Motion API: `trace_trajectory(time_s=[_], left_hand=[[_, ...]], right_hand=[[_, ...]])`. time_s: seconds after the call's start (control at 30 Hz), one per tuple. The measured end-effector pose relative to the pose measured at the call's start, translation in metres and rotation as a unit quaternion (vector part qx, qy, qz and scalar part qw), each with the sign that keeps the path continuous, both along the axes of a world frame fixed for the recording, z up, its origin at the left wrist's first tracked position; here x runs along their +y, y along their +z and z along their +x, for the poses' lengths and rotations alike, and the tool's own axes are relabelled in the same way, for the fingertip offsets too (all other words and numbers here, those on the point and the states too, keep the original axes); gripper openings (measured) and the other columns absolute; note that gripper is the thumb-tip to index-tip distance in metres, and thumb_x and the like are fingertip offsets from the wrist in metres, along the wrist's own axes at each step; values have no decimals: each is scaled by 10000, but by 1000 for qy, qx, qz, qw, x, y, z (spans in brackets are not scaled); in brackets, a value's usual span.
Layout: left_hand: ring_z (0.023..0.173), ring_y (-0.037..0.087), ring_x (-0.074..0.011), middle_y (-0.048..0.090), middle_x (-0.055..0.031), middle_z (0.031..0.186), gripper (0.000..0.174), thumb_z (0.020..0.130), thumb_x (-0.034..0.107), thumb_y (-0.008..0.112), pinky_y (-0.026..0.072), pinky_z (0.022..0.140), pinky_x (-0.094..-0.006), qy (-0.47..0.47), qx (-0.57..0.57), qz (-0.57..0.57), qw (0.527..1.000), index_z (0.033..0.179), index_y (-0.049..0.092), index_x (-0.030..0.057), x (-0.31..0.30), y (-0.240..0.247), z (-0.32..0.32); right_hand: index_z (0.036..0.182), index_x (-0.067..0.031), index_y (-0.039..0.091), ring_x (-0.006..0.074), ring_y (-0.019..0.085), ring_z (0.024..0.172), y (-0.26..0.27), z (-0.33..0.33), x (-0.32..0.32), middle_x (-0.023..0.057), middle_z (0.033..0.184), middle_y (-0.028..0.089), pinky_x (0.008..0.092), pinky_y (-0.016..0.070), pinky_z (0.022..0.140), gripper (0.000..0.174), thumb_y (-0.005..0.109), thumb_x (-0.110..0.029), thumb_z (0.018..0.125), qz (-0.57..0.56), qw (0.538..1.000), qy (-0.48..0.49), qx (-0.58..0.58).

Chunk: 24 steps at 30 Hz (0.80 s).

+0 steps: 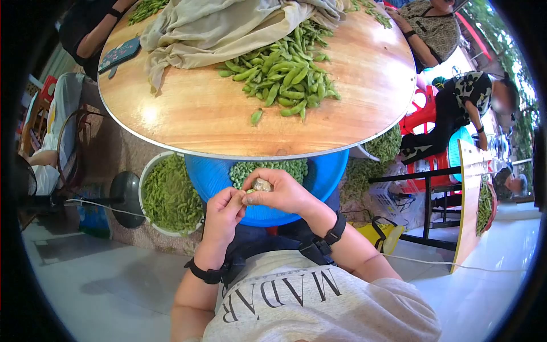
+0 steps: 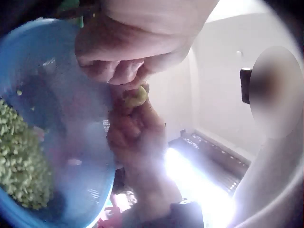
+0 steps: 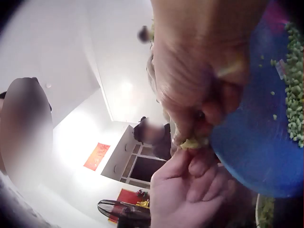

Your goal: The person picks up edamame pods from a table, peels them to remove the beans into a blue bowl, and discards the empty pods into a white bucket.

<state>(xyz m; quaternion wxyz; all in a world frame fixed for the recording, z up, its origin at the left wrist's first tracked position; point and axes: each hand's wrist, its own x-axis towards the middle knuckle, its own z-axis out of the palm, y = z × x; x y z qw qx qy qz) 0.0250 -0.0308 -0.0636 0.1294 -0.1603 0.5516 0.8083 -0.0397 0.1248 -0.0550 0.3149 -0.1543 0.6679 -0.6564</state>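
Over the blue basin [image 1: 337, 174] both hands meet at the fingertips. A small green soybean pod [image 2: 137, 97] is pinched between them, seen also in the right wrist view as a yellowish-green pod [image 3: 192, 143]. My left hand [image 1: 224, 212] grips one end with thumb and fingers. The right hand [image 1: 282, 194] holds the other side with curled fingers; a pale shiny patch shows among those fingers in the head view. Below, shelled green beans [image 1: 296, 169] lie in the basin, and the left wrist view shows the bean heap [image 2: 23, 161] at its side.
A round wooden table [image 1: 188, 114] stands ahead with a pile of pods [image 1: 290, 77], a cloth [image 1: 216, 37] and a phone [image 1: 119, 54]. Left of the basin is a white tub [image 1: 142, 196] of green pods or husks. A yellow bag [image 1: 383, 233] lies right; other people sit around.
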Motion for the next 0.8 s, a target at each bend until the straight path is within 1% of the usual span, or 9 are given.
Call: trace_trajectory(time_s=[0.13, 0.23, 0.33, 0.37, 0.43, 0.53, 0.63, 0.73, 0.8], left_hand=[[436, 363, -28, 486, 3, 588, 143, 864, 154, 518, 251, 390, -154, 21, -1, -53, 998, 762, 537, 55, 0, -7, -1], [435, 363, -29, 493, -7, 587, 131, 860, 130, 518, 264, 386, -159, 58, 25, -59, 996, 765, 535, 42, -9, -7, -7], [402, 359, -30, 508, -12, 595, 91, 839, 88, 538, 265, 358, -170, 122, 21, -169, 978, 778, 546, 21, -35, -13, -9], [446, 406, -35, 526, -11, 601, 98, 824, 96, 560, 304, 390, -176, 137, 9, -233, 963, 771, 566, 14, -48, -18, -8], [542, 497, -58, 566, -11, 625, 110, 793, 96, 595, 385, 476, -198, 165, 27, -381, 909, 755, 600, -7, -80, -39, 0], [578, 556, -143, 608, -98, 662, 131, 736, 86, 642, 440, 543, -270, 162, -40, -538, 826, 807, 599, -16, -119, -52, 12], [590, 571, -176, 614, -147, 700, 158, 719, 88, 651, 454, 566, -308, 122, -110, -656, 736, 820, 600, -22, -139, -58, 21], [564, 559, -143, 626, -121, 734, 155, 747, 95, 631, 455, 530, -277, 54, 29, -765, 641, 841, 605, -26, -150, -57, 28], [537, 540, -113, 629, -97, 755, 153, 773, 92, 605, 434, 491, -237, 91, -26, -499, 861, 871, 610, -25, -127, -20, 22]], right_hand=[[851, -15, 571, 83, 508, 682, -16, 0, -5, 33, 736, 570, 239, 433, 612, 184, 659, -138, 747, -23, 999, -13, 40], [871, -12, 580, 174, 573, 687, -23, -3, -12, 107, 778, 600, 289, 460, 632, 179, 635, -123, 742, 36, 986, -99, 131], [891, 17, 580, 275, 592, 759, -23, -4, -8, 136, 817, 603, 316, 465, 695, 207, 626, -124, 746, 206, 904, -82, 365], [877, 13, 580, 302, 579, 766, -15, -5, -4, 153, 819, 593, 338, 462, 688, 203, 628, -128, 738, 226, 908, -42, 350], [849, 5, 580, 357, 554, 779, 25, -4, 1, 189, 822, 571, 382, 457, 676, 196, 633, -135, 723, 263, 911, 36, 316], [808, 3, 567, 354, 547, 737, 68, -25, -2, 185, 763, 546, 414, 440, 632, 192, 637, -152, 717, 267, 876, -61, 396], [764, -4, 544, 355, 558, 686, 69, -67, -11, 179, 699, 525, 432, 449, 613, 191, 611, -177, 722, 349, 813, -119, 451], [747, -6, 562, 365, 559, 688, 61, -81, -15, 184, 689, 547, 436, 448, 611, 186, 608, -184, 719, 349, 806, -86, 470], [784, 11, 573, 268, 549, 599, 66, -82, -10, 138, 668, 559, 351, 441, 555, 179, 613, -154, 727, 260, 864, -83, 424]])
